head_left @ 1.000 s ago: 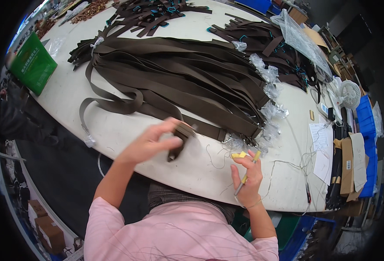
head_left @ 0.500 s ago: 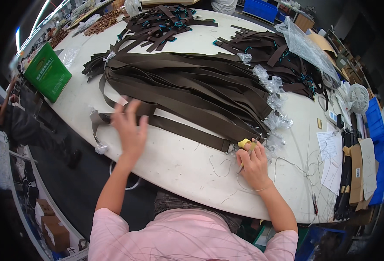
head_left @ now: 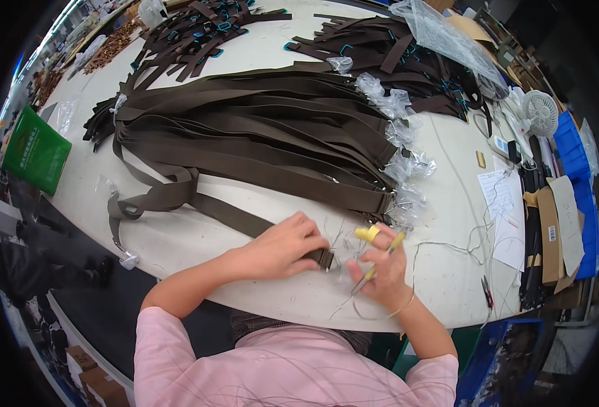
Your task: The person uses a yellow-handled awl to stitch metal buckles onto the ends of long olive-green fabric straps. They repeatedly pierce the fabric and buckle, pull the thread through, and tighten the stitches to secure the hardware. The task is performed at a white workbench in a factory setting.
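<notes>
My left hand (head_left: 282,247) is closed on the end of a dark brown webbing strap (head_left: 228,216) close to the table's near edge. The strap end (head_left: 323,258) sticks out past its fingers, next to some clear plastic. My right hand (head_left: 386,275) grips a slim yellow pen-like tool (head_left: 369,273), whose exact kind I cannot make out. A yellow cover (head_left: 368,235) wraps one of its fingers. Beyond both hands lies a big bundle of brown straps (head_left: 252,132), tied at its left end, with clear plastic wraps (head_left: 411,166) on the right ends.
Piles of straps with blue-edged buckles (head_left: 211,30) lie at the back. A green bag (head_left: 36,150) stands at the left edge. To the right are paper sheets (head_left: 501,203), a white fan (head_left: 540,112), red-and-black snips (head_left: 487,292) and loose thread (head_left: 448,246).
My left hand has moved right and nearer, from above the strap to its end, which is now pulled closer. The right hand has come off the bundle's corner, tool still held. The view has shifted.
</notes>
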The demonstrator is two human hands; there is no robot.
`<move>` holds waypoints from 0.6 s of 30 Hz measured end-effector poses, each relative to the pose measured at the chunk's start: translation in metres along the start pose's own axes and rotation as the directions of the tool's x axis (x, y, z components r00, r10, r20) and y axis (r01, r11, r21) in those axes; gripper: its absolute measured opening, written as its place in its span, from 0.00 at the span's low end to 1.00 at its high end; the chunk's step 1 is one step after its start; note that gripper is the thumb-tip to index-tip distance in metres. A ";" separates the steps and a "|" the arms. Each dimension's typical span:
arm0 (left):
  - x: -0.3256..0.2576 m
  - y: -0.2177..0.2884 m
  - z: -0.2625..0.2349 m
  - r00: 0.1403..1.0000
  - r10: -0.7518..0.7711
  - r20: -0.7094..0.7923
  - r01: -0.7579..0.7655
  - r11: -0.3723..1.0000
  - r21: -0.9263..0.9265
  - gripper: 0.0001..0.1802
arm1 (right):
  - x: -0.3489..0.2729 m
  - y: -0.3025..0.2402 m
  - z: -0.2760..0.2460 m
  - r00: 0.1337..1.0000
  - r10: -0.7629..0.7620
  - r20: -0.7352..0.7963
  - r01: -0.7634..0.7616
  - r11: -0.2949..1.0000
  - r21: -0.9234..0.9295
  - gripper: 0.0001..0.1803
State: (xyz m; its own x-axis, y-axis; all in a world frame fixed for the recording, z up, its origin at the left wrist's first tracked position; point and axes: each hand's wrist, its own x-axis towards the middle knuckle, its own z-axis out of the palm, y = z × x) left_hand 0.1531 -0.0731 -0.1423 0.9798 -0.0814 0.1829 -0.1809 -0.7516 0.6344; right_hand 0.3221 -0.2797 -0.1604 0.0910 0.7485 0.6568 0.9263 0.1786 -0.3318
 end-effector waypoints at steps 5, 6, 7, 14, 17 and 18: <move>-0.028 0.003 -0.015 0.893 -0.069 0.445 0.232 0.918 -0.323 0.10 | 0.008 -0.048 0.016 0.979 0.014 0.205 -0.084 0.937 0.339 0.23; -0.025 0.004 -0.023 0.836 -0.104 0.539 0.338 0.871 -0.357 0.10 | 0.010 -0.043 0.018 0.984 0.036 0.176 -0.089 0.949 0.303 0.23; -0.024 0.001 -0.024 0.866 -0.181 0.467 0.340 0.897 -0.282 0.09 | 0.009 -0.035 0.019 0.988 0.056 0.146 -0.094 0.960 0.265 0.24; -0.022 -0.015 -0.005 0.951 0.060 -0.304 0.080 0.900 0.428 0.12 | 0.020 -0.037 0.011 0.987 0.098 0.130 -0.107 0.992 0.066 0.19; -0.032 -0.019 0.010 0.972 -0.032 -0.235 0.057 0.993 0.100 0.15 | 0.008 -0.046 0.033 0.970 0.097 0.223 -0.098 0.995 -0.004 0.19; -0.036 -0.019 0.011 0.977 -0.059 -0.204 0.058 0.998 -0.010 0.16 | 0.003 -0.045 0.038 0.964 0.093 0.250 -0.088 0.996 -0.030 0.21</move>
State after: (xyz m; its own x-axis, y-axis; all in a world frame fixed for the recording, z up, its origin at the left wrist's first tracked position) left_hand 0.1226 -0.0626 -0.1692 0.9505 0.0987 0.2948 -0.1244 -0.7481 0.6518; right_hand 0.2670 -0.2610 -0.1698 0.0824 0.8976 0.4331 0.9254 0.0924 -0.3676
